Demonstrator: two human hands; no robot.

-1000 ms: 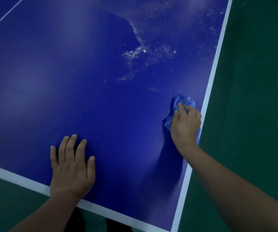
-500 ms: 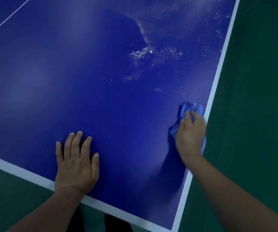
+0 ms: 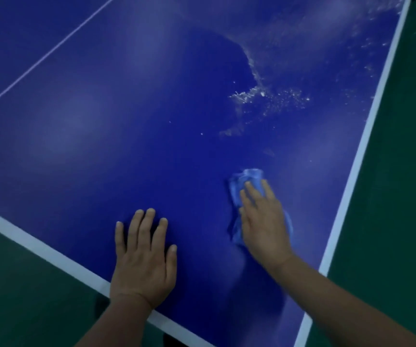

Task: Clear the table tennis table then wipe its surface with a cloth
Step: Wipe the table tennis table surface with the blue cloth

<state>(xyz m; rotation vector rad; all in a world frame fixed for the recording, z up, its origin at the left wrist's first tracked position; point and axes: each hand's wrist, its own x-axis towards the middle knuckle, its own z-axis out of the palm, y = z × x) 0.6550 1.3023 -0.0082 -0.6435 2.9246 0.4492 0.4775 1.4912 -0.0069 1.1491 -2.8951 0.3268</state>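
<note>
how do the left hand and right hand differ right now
The left hand lies flat and bare on the blue table, fingers spread, near the white end line; the right hand presses a crumpled blue cloth, closer to the side line. The left hand looks sharp, the right hand is motion-blurred. The left hand sits nearer the camera; the right hand reaches further up, toward the white residue. Both are palm down with straight fingers.
</note>
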